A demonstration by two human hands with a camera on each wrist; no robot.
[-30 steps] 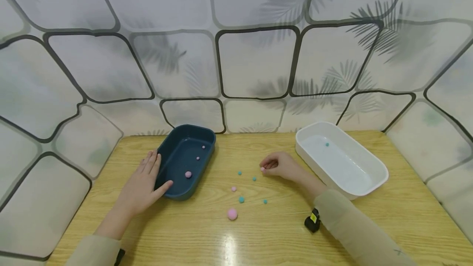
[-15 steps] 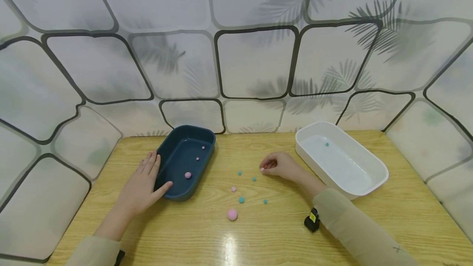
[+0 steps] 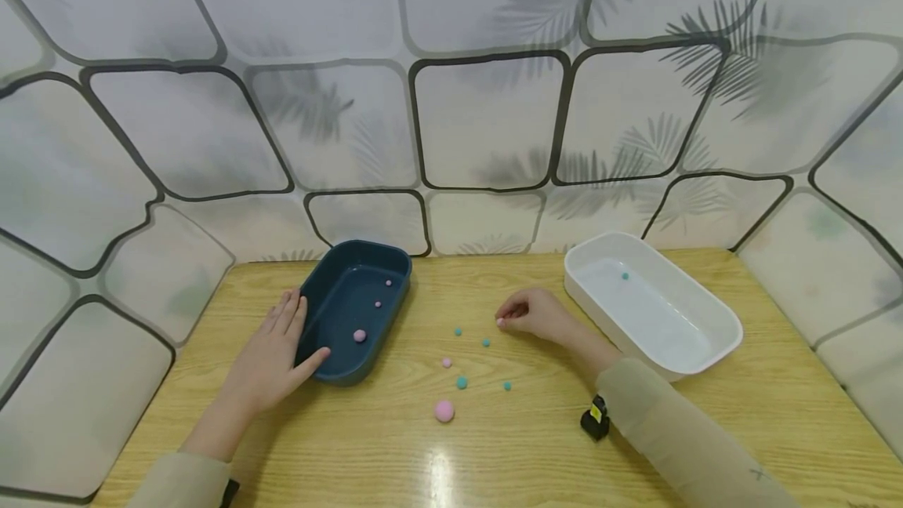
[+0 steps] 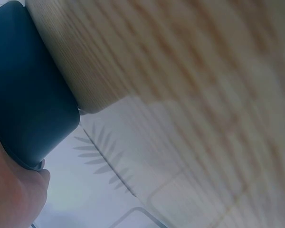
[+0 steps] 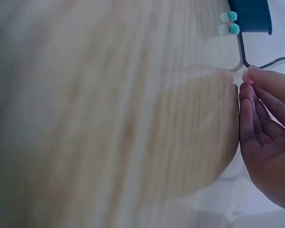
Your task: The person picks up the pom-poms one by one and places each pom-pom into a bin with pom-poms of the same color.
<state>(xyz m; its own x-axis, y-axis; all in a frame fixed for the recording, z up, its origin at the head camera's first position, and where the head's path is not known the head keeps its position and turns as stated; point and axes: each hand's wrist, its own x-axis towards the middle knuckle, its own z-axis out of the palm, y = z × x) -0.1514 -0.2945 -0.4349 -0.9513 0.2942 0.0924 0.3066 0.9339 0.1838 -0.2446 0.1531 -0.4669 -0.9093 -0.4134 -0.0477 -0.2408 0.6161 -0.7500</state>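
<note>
Holding steady since a second ago, your right hand [image 3: 536,313] pinches a pink ball [image 3: 501,323] on the tabletop [image 3: 395,445] while your open left hand [image 3: 271,355] steadies the blue tray [image 3: 353,308].

- A dark blue tray [image 3: 353,308] blocks the far left of the wooden table [image 3: 776,382], with the left hand [image 3: 271,359] flat against its near left wall.
- A white tray [image 3: 652,304] closes off the far right.
- Between the trays runs a bare strip of table, open to the back wall.
- Nearer, small teal and pink balls [image 3: 458,371] dot the middle, just left of the right hand [image 3: 536,316].
- The near right corner lies open past the sleeve [image 3: 677,437].
</note>
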